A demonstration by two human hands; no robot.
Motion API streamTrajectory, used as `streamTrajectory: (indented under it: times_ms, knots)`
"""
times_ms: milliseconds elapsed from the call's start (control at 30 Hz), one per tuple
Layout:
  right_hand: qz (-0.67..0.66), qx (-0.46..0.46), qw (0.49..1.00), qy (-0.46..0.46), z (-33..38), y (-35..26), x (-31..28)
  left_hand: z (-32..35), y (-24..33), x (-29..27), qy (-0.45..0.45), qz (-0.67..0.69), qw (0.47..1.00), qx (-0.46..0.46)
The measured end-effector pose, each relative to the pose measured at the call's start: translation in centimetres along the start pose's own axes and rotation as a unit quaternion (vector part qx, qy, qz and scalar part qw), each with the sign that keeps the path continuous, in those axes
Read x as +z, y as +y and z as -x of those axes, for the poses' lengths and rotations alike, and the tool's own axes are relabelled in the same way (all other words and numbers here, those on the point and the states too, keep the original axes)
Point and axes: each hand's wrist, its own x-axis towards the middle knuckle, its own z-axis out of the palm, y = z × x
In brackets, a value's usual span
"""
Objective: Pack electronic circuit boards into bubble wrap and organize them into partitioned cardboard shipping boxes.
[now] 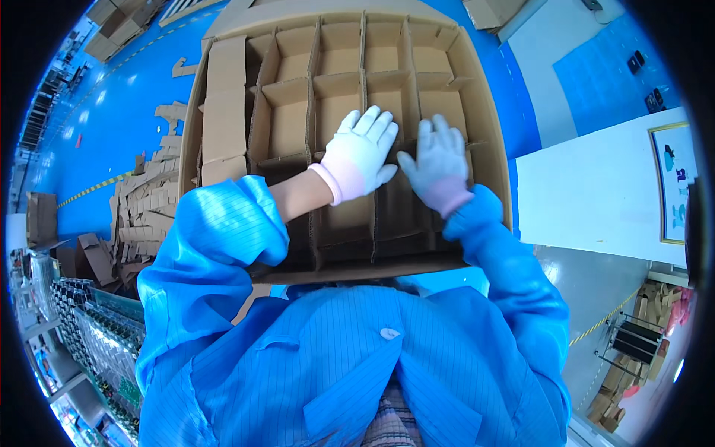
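In front of me stands a large open cardboard box (pixel 488 112), and a grid of crossed cardboard dividers (pixel 363 52) splits its inside into several square cells. My left hand (pixel 363 153), in a white glove with a pink cuff, lies flat over the middle of the grid with its fingers stretched. Just right of it, my right hand (pixel 438 160) is in a matching glove, fingers extended and slightly blurred, over the dividers. Neither hand holds anything. A folded cardboard strip (pixel 225 104) runs along the box's left side. Shadow darkens the cells nearest me.
Flattened cardboard scraps (pixel 153 197) lie heaped on the blue floor at the left. Racked circuit boards (pixel 104 335) stand at lower left. A white partition (pixel 596 186) with a framed panel (pixel 674 182) rises at the right. A black trolley (pixel 637 339) is at lower right.
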Motion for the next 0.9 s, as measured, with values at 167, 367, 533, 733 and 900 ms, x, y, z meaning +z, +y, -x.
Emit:
streamTrajectory:
  times_ms: [167,367,533,733,900]
  knots:
    - [0.006,-0.017,0.997,-0.077,1.2,-0.8,3.1,1.5,-0.6,2.6,-0.057,0.012,0.998,-0.026]
    - [-0.102,0.048,0.935,-0.335,-7.0,0.9,0.8,2.1,-1.3,2.5,-0.022,0.012,0.999,-0.025]
    - [-0.014,0.053,0.993,-0.103,-14.4,3.7,9.3,1.4,-0.6,1.6,-0.032,0.050,0.998,-0.023]
    - [-0.065,0.113,0.957,-0.259,-15.9,2.3,13.2,-0.7,-3.2,0.9,-0.003,0.043,0.996,-0.076]
    - [-0.027,0.050,0.975,-0.216,-19.1,3.7,13.5,-8.1,-9.6,2.3,0.044,-0.044,0.991,-0.118]
